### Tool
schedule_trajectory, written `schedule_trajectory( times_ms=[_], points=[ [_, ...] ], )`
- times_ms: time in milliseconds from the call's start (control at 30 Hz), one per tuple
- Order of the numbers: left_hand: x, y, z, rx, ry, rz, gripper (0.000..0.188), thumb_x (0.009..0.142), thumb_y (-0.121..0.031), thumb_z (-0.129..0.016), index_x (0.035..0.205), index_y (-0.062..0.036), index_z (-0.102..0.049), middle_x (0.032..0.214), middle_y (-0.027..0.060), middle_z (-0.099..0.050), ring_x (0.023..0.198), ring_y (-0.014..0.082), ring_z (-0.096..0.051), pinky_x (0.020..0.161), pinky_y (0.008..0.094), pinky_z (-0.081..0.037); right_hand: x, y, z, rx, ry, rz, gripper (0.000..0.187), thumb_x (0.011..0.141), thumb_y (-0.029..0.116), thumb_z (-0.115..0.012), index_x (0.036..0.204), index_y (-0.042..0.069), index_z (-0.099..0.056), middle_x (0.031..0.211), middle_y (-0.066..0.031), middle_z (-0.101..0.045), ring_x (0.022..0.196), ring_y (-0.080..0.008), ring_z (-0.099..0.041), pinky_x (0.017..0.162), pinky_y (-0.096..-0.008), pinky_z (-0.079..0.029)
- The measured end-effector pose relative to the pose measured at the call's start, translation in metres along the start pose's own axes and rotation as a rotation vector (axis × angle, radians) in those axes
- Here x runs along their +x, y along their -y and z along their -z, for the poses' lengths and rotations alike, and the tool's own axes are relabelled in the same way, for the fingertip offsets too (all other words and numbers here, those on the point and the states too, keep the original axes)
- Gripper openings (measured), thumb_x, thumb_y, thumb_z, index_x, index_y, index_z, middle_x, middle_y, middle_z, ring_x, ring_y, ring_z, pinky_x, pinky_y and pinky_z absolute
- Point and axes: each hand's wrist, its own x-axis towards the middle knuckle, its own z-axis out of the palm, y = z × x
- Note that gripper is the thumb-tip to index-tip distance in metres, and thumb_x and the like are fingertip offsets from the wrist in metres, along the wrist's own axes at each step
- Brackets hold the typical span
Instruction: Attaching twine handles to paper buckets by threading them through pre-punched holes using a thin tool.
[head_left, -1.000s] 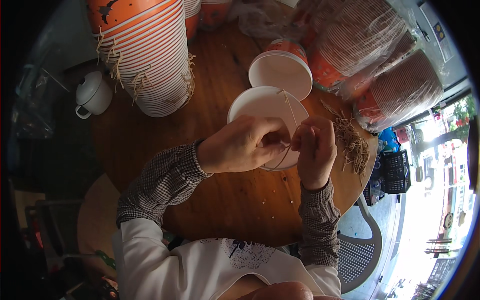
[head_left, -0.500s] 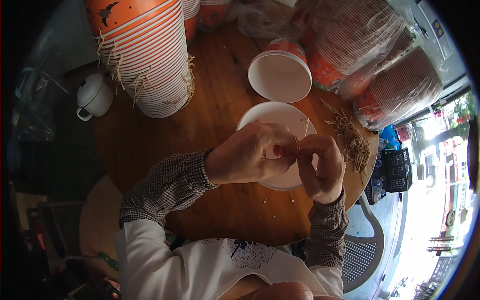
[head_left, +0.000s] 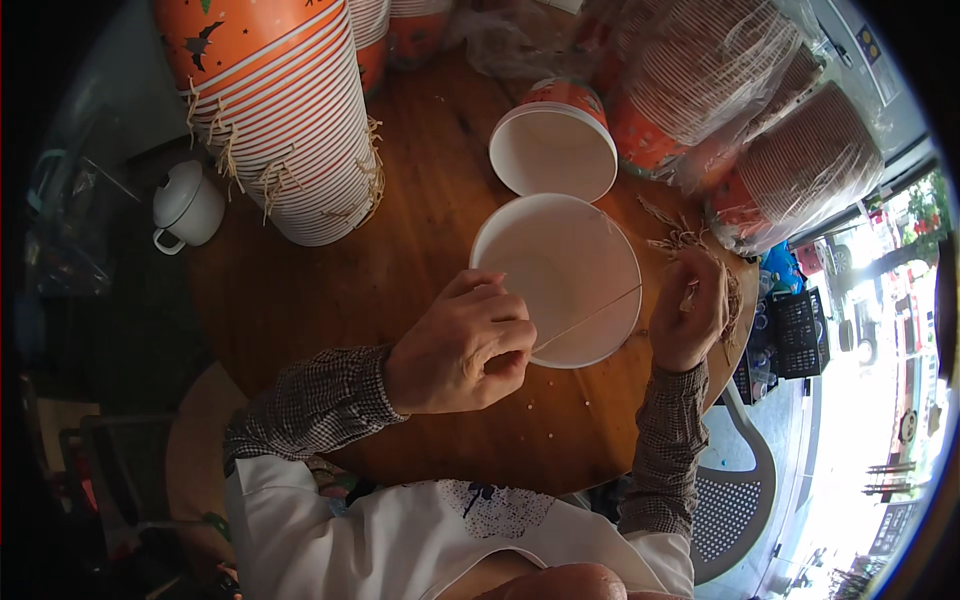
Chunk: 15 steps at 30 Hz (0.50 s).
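A thin tan cord (head_left: 588,320) runs in a straight slant across the mouth of a white-lined paper bucket (head_left: 545,250). My left hand (head_left: 465,345), fingers curled, grips its lower end by the bucket's near left rim. Beyond the right rim, my right hand (head_left: 690,310) is closed with its fingertips in line with the cord. The last stretch of cord up to these fingertips is hard to make out. Partly behind my right hand lies a loose pile of cut cords (head_left: 733,310).
A tall stack of orange paper buckets (head_left: 290,130) with cord ends hanging from the rims stands at left. Another bucket (head_left: 553,152) lies tipped behind the near one. Plastic-wrapped bucket stacks (head_left: 790,175) fill the back right. A white lidded mug (head_left: 188,208) is at far left.
My hands were together over the bucket and have drawn apart, left hand toward the lower left, right hand to the right. The cord now shows stretched out between them.
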Motion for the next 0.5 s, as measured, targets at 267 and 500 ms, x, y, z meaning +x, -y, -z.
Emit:
schedule_trajectory(
  times_ms=[267, 500],
  points=[
    [-0.005, 0.009, -0.009, 0.094, -0.038, -0.070, 0.016, 0.079, -0.007, -0.071, 0.091, -0.0097, -0.060, 0.088, 0.0020, -0.054, 0.085, 0.0190, -0.059, 0.105, 0.0466, -0.039, -0.026, -0.019, -0.020, 0.233, 0.045, -0.373, 0.011, 0.086, -0.005, -0.056, 0.095, 0.000, -0.060, 0.088, -0.0132, -0.063, 0.079, -0.0263, -0.064, 0.070, -0.0317, -0.050],
    [-0.011, 0.021, -0.007, 0.305, -0.063, -0.120, 0.020, 0.084, -0.010, -0.064, 0.104, -0.0072, -0.061, 0.093, 0.0023, -0.052, 0.088, 0.0178, -0.061, 0.106, 0.0482, -0.041, -0.082, 0.001, -0.016, 0.309, 0.327, -0.025, 0.024, 0.073, -0.007, -0.058, 0.095, 0.001, -0.062, 0.095, -0.0160, -0.060, 0.078, -0.0326, -0.061, 0.066, -0.0384, -0.050]
  ],
)
